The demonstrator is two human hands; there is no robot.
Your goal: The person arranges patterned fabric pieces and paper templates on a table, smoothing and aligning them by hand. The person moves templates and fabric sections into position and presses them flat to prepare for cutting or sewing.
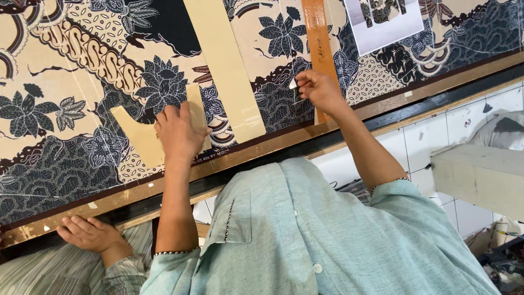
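We see our left hand point(177, 134) pressed flat, grip released, on a tan card pattern piece point(143, 136) that lies on the floral printed fabric point(82, 82) spread over the tabletop point(382, 106). Our right hand point(319, 90) pinches a small white piece of chalk point(293, 83) against the fabric, just beside the wooden ruler point(318, 33). A long tan pattern strip point(226, 65) lies between both hands. Another person's hand point(90, 234) rests on the tabletop edge at lower left.
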